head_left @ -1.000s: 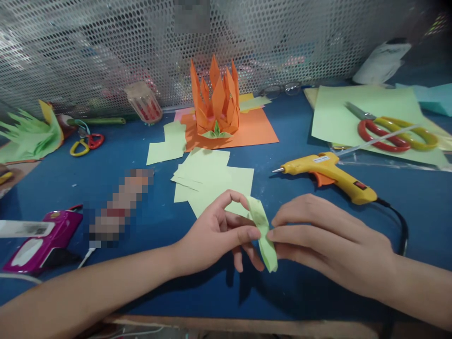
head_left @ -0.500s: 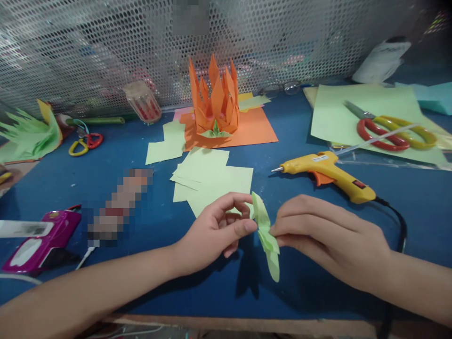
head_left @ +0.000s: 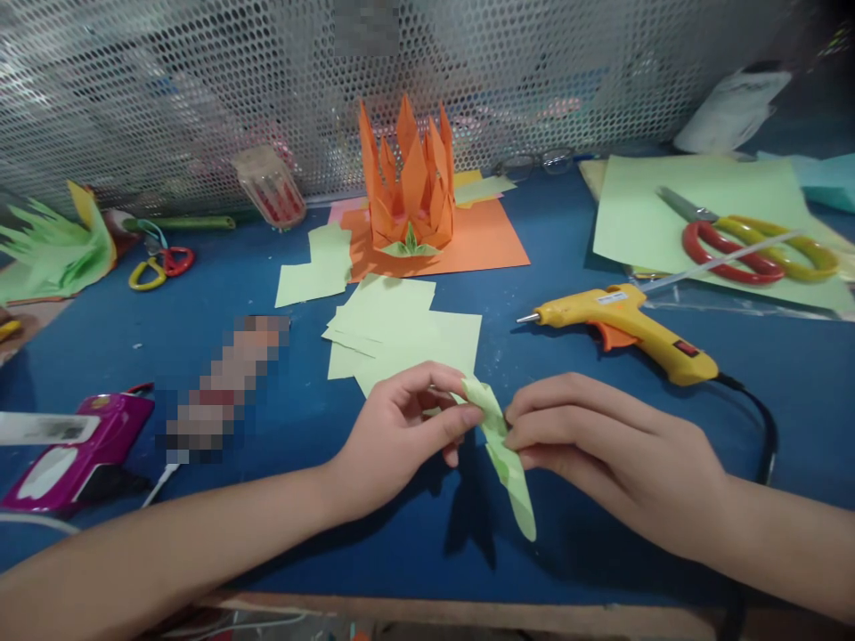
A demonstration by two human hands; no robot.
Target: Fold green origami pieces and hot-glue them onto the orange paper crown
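Observation:
Between my hands, above the blue tabletop [head_left: 414, 552], is a folded light green paper piece [head_left: 506, 463], tilted with its rounded end pointing down. My left hand [head_left: 407, 423] pinches its upper end between thumb and forefinger. From the other side, my right hand [head_left: 601, 454] grips its middle with closed fingertips. Just beyond them lie several light green paper squares [head_left: 394, 312]. Farther back, an orange folded-paper flower [head_left: 412, 191] stands on an orange sheet [head_left: 500, 240], with a small green folded piece [head_left: 410, 245] at its front.
A yellow glue gun [head_left: 621, 325] lies on the right, its black cord [head_left: 768, 427] running behind my right hand. Large scissors [head_left: 748, 245] rest on green sheets [head_left: 641, 205]. Small scissors [head_left: 160, 263], a jar [head_left: 271, 187] and a purple device [head_left: 86, 445] are on the left.
My left thumb and forefinger have closed on the upper end of the green paper piece, which has turned a little and shows more of its face. My right hand keeps its grip.

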